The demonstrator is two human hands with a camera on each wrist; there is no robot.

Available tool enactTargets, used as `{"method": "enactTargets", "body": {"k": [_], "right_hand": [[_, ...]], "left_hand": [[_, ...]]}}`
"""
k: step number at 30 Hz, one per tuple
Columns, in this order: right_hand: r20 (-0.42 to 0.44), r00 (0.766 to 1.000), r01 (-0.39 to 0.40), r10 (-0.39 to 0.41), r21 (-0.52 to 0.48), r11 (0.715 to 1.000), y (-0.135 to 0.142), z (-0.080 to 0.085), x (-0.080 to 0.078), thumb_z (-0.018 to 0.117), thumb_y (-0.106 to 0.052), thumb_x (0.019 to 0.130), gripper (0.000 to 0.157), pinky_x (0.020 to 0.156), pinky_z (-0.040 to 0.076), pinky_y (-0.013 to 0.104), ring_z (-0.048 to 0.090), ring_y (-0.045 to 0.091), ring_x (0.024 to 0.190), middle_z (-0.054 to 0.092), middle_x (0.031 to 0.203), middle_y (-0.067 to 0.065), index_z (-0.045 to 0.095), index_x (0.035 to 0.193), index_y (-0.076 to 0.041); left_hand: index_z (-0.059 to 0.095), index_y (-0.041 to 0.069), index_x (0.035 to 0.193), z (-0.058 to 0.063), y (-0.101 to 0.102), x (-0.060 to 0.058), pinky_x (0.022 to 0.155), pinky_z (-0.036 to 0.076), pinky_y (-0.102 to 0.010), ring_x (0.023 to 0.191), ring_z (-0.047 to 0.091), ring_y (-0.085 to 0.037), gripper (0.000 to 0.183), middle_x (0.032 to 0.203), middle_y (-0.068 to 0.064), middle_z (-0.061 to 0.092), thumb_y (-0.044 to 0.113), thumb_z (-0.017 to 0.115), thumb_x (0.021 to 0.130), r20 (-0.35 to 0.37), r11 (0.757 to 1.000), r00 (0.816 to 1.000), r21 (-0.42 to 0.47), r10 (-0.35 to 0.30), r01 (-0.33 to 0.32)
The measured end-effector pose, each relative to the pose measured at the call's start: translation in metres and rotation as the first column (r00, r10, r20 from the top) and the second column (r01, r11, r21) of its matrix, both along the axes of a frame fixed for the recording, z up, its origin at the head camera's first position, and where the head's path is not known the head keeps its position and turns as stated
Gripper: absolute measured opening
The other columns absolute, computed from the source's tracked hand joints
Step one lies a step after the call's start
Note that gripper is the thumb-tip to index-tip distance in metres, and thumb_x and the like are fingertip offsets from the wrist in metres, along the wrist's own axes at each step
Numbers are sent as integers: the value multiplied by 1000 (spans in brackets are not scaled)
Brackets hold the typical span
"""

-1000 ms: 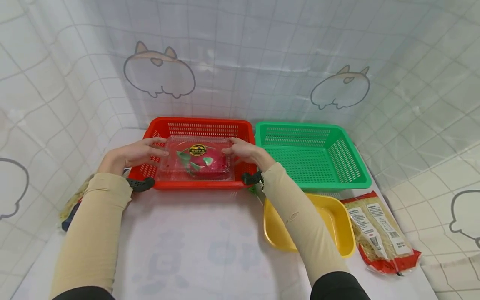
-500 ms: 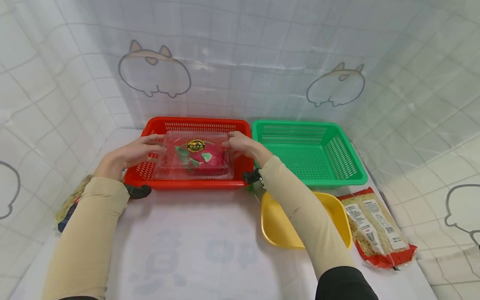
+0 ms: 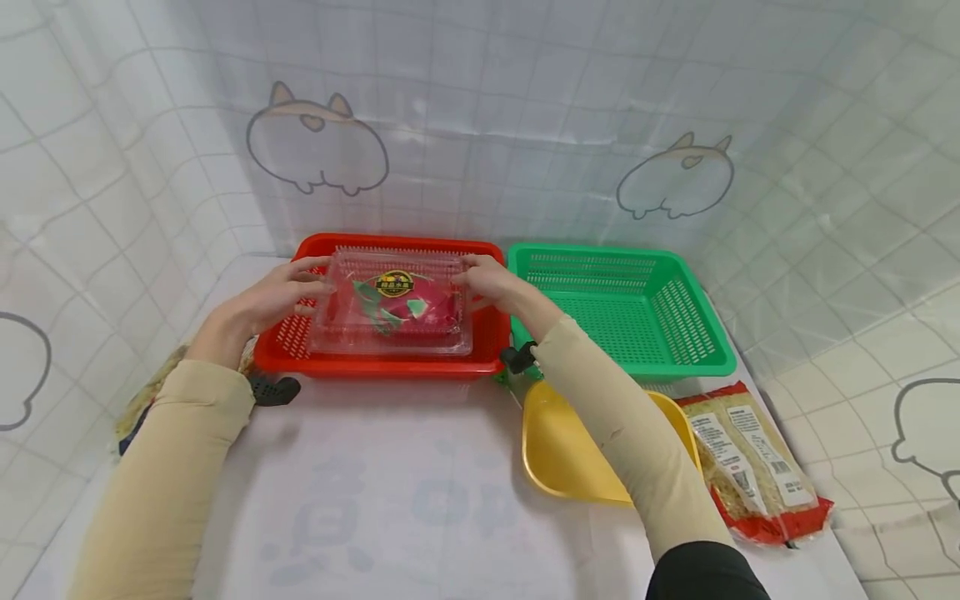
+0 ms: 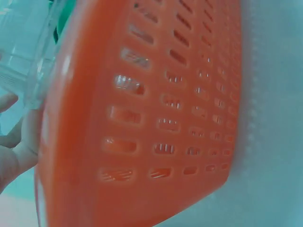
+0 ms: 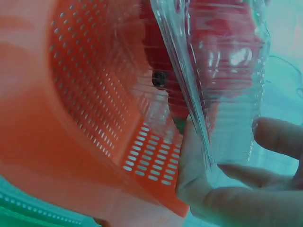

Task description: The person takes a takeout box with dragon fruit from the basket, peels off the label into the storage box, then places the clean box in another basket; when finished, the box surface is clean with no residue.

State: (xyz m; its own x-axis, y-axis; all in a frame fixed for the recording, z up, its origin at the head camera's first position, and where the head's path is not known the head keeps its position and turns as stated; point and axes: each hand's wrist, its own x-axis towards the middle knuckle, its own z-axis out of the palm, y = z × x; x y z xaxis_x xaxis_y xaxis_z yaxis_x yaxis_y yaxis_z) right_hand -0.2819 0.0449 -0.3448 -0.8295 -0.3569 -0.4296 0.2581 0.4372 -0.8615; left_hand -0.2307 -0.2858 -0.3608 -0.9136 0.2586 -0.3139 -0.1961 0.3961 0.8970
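Note:
A clear plastic clamshell box (image 3: 341, 333) with a pink and green dragon fruit (image 3: 438, 308) inside is over the red basket (image 3: 390, 367). Its lid carries a black and gold label (image 3: 395, 283). My left hand (image 3: 273, 298) grips the box's left end, fingers on the side wall; part of that hand is cut off in the left wrist view. My right hand (image 3: 497, 283) pinches the right end. In the right wrist view, the right thumb (image 5: 191, 175) is under the box's rim, and the fingers lie along its wall. The box appears raised within the basket's opening.
A green basket (image 3: 588, 329) stands right of the red one, with a yellow tray (image 3: 558, 450) in front, partly behind my right forearm. A bag with red ends (image 3: 757, 467) lies at the far right. Another bag (image 3: 146, 392) shows beside my left forearm. Patterned curtains surround the table.
Both hands have lifted the clamshell box slightly and shifted it toward the back of the red basket. The baskets and the tray have stayed in place.

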Motion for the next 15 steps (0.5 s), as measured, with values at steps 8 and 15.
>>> {"method": "enactTargets", "body": {"k": [8, 15], "right_hand": [[-60, 995, 73, -77, -68, 995, 4, 3, 11, 55, -21, 102, 59, 94, 55, 43, 61, 24, 115, 57, 137, 9, 32, 156, -13], [-73, 986, 141, -151, -124, 982, 7, 6, 18, 59, -25, 101, 61, 72, 55, 29, 51, 15, 66, 62, 106, 3, 34, 156, -16]], "left_hand": [[18, 19, 161, 12, 11, 5, 89, 52, -33, 128, 44, -35, 72, 156, -20, 30, 38, 55, 102, -89, 991, 995, -122, 38, -48], [20, 21, 161, 19, 19, 9, 101, 48, -43, 130, 40, -33, 72, 153, -18, 31, 47, 52, 101, -118, 991, 988, -76, 97, -107]]}}
